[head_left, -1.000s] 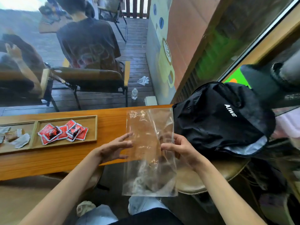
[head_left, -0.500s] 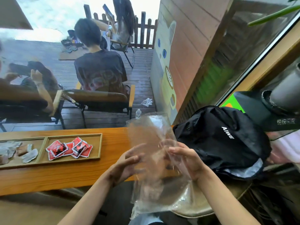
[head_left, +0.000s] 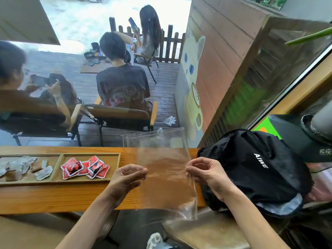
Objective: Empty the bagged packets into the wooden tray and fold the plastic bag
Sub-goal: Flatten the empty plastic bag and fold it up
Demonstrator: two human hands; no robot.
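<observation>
Clear plastic bag taut between left hand and right hand, both pinched onto its edges

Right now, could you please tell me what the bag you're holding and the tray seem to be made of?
The bag looks like thin clear plastic film: the counter shows through and it creases. The tray looks like light, matte wood, judging by its pale rims, though laminate is possible.

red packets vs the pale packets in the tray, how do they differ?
The red packets are glossy red with dark print and fill the right compartment; the pale packets are whitish-grey and lie in the left one. The red packets overlap in a tight cluster; the pale packets look more crumpled. Both rest loose in the wooden tray.
</observation>
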